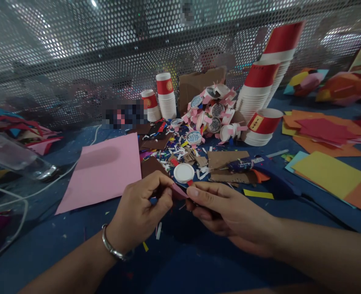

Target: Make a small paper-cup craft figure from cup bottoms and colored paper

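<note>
- No wording can be read.
- Yellow label point(256, 122) on the front red cup point(270, 121): marks illegible.
- Round gold emblem point(169, 85) on a paper cup point(161, 86): also illegible.

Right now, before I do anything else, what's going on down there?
A person's left hand pinches a small pink piece of paper, while the right hand is at its other end; whether it holds anything else is hidden. Just beyond the hands lies a round white disc. A large pink sheet lies to the left, and a glue gun to the right. Farther back, discs with pink paper parts sit in a pile between stacks of paper cups.
</note>
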The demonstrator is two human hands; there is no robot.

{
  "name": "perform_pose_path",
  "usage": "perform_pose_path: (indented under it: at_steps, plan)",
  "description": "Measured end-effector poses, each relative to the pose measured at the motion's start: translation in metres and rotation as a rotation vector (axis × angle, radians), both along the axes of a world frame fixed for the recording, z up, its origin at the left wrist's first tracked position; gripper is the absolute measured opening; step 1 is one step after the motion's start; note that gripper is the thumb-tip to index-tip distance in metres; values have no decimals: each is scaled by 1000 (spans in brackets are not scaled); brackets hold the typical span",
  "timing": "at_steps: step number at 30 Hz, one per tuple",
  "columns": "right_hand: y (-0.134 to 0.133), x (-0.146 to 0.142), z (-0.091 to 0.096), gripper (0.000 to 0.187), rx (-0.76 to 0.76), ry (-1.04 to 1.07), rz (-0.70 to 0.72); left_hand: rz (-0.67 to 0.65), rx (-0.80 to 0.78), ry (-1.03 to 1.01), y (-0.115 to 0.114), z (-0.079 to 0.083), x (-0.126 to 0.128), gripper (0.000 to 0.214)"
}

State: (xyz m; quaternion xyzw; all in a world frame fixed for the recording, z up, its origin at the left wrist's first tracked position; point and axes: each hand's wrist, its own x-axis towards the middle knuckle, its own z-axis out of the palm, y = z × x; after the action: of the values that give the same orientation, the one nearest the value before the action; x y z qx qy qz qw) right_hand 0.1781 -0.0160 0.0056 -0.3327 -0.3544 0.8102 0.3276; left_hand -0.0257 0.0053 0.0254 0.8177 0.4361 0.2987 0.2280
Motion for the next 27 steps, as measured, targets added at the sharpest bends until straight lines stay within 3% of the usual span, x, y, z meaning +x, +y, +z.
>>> perform_pose_path:
  at_steps: [15,21,27]
  plan:
    - [0,0,0,38,23,-13,-57,6,18,86,-1,2,-3,14]
    - [5,-2,-2,38,152,-17,-187,8,-384,-264,4,-1,1,14]
    - [6,-3,-2,32,329,-32,-200,-48,-724,-593,8,-6,4,14]
